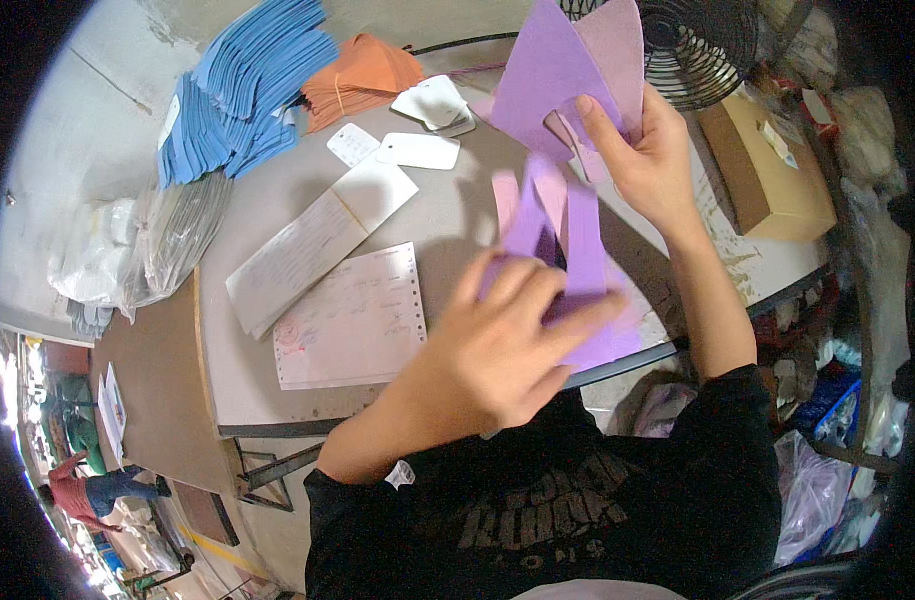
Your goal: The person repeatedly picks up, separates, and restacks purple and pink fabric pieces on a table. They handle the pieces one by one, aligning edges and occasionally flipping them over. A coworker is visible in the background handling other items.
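My right hand (653, 165) grips a few flat cut pieces of soft-looking sheet, a purple pointed piece (548, 85) in front of a pink piece (618, 60). Its thumb presses on the purple face and the fingers are behind. Below and to the left, my left hand (518, 335) is slightly smeared by motion, its fingers curled over a purple forked piece (584, 235). Pink strips show between that piece's arms. More purple sheet lies under the left hand by the table's near edge; how many layers there are is hidden.
On the grey table (448, 210) lie a printed form (353, 320), a folded paper (308, 250) and white tags (418, 150). Blue pieces (248, 90) and an orange bundle (358, 80) are stacked behind. A cardboard box (768, 165) and a fan (698, 45) stand right. A person (83, 490) is far left.
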Tool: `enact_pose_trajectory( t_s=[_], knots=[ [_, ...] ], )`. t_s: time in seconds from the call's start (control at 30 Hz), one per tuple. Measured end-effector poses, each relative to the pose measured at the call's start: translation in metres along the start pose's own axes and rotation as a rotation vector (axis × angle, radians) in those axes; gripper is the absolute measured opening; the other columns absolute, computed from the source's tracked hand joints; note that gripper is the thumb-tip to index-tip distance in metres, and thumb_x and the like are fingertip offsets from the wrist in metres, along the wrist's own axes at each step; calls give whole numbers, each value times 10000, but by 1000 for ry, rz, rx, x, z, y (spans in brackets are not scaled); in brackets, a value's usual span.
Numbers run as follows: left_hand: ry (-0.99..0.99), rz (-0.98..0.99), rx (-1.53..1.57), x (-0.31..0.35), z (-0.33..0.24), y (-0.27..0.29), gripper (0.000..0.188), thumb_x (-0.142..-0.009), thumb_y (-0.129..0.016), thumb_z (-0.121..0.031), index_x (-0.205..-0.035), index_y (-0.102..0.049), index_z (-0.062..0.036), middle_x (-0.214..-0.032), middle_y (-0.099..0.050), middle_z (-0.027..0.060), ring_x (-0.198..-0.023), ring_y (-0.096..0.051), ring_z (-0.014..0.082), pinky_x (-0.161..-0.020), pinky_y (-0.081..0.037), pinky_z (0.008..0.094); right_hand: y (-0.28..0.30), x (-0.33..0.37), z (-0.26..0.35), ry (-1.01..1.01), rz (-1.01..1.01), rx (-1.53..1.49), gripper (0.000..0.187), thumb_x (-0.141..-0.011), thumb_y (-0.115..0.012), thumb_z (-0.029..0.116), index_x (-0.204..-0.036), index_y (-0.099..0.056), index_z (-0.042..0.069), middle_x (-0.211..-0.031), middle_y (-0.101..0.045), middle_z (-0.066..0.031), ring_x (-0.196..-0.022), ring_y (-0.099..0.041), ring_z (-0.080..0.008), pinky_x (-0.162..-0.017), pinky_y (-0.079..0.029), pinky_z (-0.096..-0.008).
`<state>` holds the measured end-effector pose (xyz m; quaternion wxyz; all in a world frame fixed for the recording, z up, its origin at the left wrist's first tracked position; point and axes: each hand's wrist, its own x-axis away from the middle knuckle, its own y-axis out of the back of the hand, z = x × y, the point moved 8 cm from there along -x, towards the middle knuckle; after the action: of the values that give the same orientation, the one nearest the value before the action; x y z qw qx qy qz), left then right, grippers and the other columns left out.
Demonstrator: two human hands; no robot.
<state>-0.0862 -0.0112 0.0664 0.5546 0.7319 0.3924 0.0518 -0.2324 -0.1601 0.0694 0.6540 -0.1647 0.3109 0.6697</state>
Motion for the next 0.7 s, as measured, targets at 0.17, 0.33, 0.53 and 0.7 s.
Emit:
enact_pose_trajectory(
  t_s=[0.17,0.33,0.53,0.7],
  knots=[
    [4,-19,250,-6,16,0,586,-886,-735,-295,-1414,-623,-67,-1293,-609,212,-1203,-576,386,-1094,-426,510,7,3,19,78,-17,68,266,-990,-718,141,-1197,-690,-23,-999,-765,-65,-887,-681,-93,-779,-572,-289],
    [182,16,533,3,38,-3,514,-942,-660,-152,-1436,-587,-31,-1362,-642,209,-1335,-551,415,-1141,-433,470,4,7,23,79,-26,-90,336,-999,-707,128,-1289,-631,-24,-1109,-736,-83,-966,-681,-115,-789,-574,-293],
    [277,-9,583,1,41,-4,499,-940,-624,-89,-1436,-582,-68,-1242,-691,228,-1310,-539,483,-1156,-394,533,8,7,13,34,15,-131,399,-1017,-710,155,-1343,-576,-31,-1120,-705,-51,-953,-657,-82,-816,-536,-248],
    [38,171,391,-3,27,-14,596,-847,-771,-129,-1425,-626,-88,-1409,-652,134,-1490,-412,391,-1239,-305,482,8,9,2,-19,42,-185,434,-1013,-710,148,-1378,-558,-34,-1155,-696,-59,-974,-655,-92,-811,-538,-254]
  ],
)
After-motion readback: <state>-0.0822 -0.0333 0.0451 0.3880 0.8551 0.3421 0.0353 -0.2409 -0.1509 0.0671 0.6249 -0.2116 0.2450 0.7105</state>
